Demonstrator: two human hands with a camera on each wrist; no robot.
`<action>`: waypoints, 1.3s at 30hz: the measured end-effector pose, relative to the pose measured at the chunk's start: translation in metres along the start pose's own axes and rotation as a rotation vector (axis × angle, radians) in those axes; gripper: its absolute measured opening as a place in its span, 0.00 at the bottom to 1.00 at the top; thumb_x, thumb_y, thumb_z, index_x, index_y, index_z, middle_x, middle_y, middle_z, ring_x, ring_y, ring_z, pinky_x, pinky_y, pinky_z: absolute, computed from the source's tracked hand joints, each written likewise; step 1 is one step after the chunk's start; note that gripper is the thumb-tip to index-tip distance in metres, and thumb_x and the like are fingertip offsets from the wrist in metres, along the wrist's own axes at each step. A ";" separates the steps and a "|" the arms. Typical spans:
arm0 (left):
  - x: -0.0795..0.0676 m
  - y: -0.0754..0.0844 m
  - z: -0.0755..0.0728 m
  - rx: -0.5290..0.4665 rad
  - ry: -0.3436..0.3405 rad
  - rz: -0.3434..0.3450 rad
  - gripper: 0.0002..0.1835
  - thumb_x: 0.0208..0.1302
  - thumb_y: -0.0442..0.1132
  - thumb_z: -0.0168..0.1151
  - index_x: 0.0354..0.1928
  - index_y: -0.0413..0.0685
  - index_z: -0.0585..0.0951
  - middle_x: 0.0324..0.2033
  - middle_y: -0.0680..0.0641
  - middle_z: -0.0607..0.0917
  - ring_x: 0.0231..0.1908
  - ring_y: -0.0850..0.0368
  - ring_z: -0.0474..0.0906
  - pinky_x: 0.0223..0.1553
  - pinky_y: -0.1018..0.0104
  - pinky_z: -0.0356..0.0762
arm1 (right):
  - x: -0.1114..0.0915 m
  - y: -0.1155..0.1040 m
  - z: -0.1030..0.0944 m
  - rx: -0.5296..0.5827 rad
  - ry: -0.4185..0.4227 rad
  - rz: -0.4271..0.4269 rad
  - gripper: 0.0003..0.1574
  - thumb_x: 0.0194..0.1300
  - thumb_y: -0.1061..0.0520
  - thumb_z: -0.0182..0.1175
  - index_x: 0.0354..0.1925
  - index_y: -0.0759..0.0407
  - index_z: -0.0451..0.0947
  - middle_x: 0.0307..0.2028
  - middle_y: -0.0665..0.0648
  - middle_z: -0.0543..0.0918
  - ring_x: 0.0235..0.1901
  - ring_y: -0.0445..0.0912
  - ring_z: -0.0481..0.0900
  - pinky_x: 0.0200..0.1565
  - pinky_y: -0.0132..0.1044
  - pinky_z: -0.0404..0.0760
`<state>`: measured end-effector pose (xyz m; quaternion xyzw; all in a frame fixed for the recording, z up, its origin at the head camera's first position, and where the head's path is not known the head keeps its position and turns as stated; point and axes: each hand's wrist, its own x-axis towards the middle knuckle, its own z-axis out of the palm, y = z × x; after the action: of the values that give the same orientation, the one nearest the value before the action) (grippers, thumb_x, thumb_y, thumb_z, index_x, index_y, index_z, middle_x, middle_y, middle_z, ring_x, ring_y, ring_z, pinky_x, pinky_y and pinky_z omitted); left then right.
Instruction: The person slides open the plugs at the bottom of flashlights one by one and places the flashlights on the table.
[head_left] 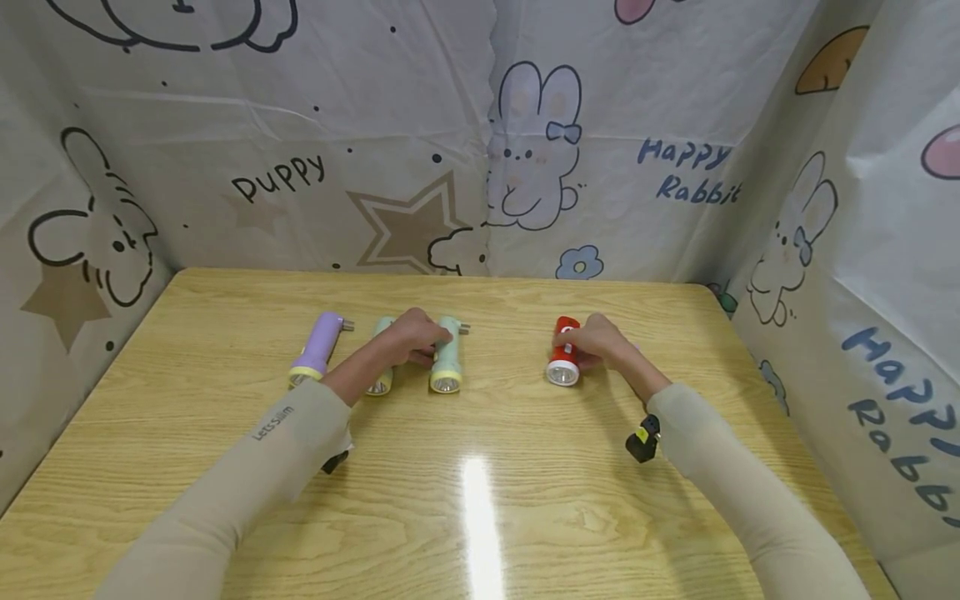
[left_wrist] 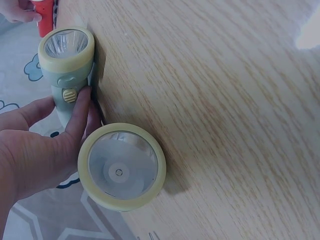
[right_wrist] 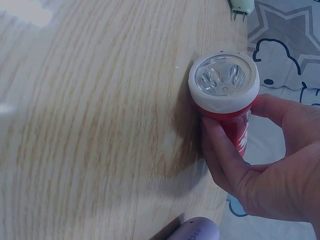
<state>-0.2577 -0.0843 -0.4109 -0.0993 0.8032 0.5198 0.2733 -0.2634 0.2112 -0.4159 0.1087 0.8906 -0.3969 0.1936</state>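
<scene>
both hands on flashlights: left has green, right has red

step in hand, my read: two-handed positioning, one flashlight per hand. stills don't settle lift vs set-down. next move calls for firm grips if lifting, or a clean finger release if placing. left side is the tight one: a careless swing could knock the neighbouring light.

left hand [head_left: 416, 330]: narrowed to the barrel width, thumb and fingers on opposite sides of the near green flashlight [head_left: 447, 360]. one fingertip sits right beside its ribbed slide switch [left_wrist: 70, 95]. lens end faces the person, plug prongs [head_left: 464, 329] stick out at the far end. the other green flashlight [head_left: 380, 383] is just beside, partly behind the hand; can't tell if they touch.

right hand [head_left: 598, 338]: also narrowed, gripping the red flashlight [head_left: 563, 358] by the barrel just behind its white head. thumb one side, fingers the other. lens toward the person. it's on the right half of the table [head_left: 540, 492], well apart from the green pair. can't confirm whether the table takes its full weight.

purple flashlight [head_left: 321, 342] lies left of the green ones, lens partly hidden by the left forearm, no hand gripping it. right wrist view also shows a purple object [right_wrist: 198, 230] near the right hand, cut off by the frame edge; not enough visible to call it.
</scene>
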 end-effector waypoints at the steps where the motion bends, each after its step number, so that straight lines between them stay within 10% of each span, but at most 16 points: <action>1: 0.000 0.000 0.000 -0.002 0.002 -0.002 0.18 0.63 0.36 0.57 0.50 0.31 0.69 0.44 0.39 0.72 0.41 0.48 0.73 0.44 0.59 0.78 | 0.000 0.000 0.000 -0.005 0.000 0.001 0.22 0.54 0.52 0.65 0.35 0.67 0.69 0.30 0.58 0.75 0.19 0.42 0.76 0.25 0.32 0.79; 39: 0.002 -0.003 0.001 -0.005 0.009 0.016 0.24 0.63 0.37 0.56 0.56 0.29 0.66 0.48 0.37 0.71 0.43 0.47 0.74 0.43 0.60 0.78 | -0.015 -0.016 0.002 -0.140 0.078 -0.094 0.20 0.53 0.49 0.66 0.23 0.62 0.71 0.27 0.57 0.76 0.22 0.44 0.76 0.27 0.35 0.77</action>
<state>-0.2578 -0.0850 -0.4149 -0.0958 0.8039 0.5234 0.2656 -0.2549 0.1985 -0.3997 0.0684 0.9272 -0.3377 0.1472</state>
